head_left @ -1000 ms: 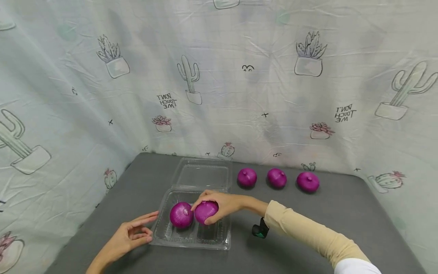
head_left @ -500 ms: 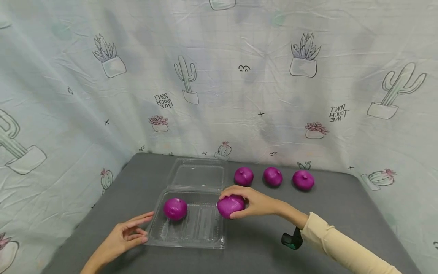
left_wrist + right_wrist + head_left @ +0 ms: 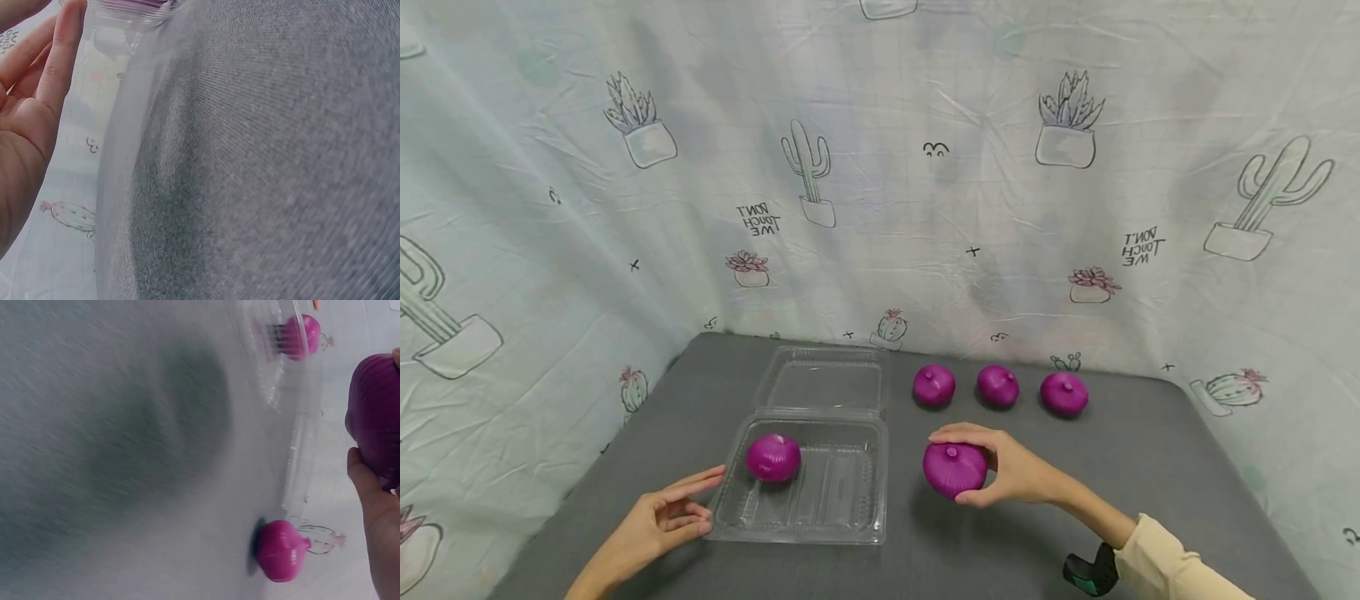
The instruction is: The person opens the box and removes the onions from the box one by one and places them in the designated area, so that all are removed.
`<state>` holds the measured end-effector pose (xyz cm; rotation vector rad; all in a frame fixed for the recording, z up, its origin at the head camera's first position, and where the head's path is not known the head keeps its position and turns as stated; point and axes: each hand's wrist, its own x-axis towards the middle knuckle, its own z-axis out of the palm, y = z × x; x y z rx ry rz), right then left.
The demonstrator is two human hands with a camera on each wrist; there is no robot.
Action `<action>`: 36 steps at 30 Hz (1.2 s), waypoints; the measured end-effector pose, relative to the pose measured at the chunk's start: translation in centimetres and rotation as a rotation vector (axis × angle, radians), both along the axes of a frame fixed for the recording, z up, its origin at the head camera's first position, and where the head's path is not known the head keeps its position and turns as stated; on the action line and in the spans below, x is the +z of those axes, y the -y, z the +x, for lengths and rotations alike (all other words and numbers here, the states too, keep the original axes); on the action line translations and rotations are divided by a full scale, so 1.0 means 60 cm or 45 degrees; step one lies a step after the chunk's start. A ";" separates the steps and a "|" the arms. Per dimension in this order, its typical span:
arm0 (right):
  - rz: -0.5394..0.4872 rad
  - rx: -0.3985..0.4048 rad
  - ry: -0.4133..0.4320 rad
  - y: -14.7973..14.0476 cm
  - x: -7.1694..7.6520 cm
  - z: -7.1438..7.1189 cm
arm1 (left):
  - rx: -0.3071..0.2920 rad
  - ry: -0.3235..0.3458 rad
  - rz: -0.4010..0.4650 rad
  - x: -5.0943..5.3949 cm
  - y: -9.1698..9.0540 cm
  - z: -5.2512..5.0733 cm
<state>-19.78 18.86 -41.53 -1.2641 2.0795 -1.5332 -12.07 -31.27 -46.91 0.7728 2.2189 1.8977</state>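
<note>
My right hand (image 3: 1011, 467) grips a purple onion (image 3: 953, 471) above the table, right of the clear plastic container. In the right wrist view the held onion (image 3: 378, 419) is partly cut off by the frame edge. The clear container (image 3: 842, 500) lies with its lid (image 3: 827, 385) folded back. Another purple onion (image 3: 773, 457) sits in its left part. At the container's left edge is my left hand (image 3: 651, 529), its fingers loosely extended and fingertips at the rim. Whether they press on it, I cannot tell.
Behind, to the right of the lid, three more purple onions stand in a row: a left one (image 3: 934, 387), a middle one (image 3: 997, 387) and a right one (image 3: 1064, 394). A cactus-print curtain (image 3: 880, 183) hangs along the back and sides of the grey table (image 3: 1120, 467).
My right hand has lifted the onion out of the container and carried it right. The container and its remaining onion have shifted slightly left in view, with the left hand staying beside it.
</note>
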 end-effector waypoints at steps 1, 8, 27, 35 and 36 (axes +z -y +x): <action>-0.013 0.016 0.021 -0.003 -0.004 0.006 | -0.002 0.003 0.003 0.000 0.000 0.000; -0.122 0.114 0.189 -0.013 -0.032 0.038 | 0.004 -0.017 0.008 0.000 0.000 0.000; -0.219 0.075 0.203 0.025 -0.091 0.075 | -0.034 -0.061 0.036 -0.002 0.001 -0.001; -0.193 0.011 0.149 0.037 -0.101 0.048 | -0.020 -0.062 0.029 -0.003 0.002 0.000; -0.190 -0.001 0.145 0.038 -0.102 0.043 | -0.020 -0.061 0.031 -0.003 0.002 0.000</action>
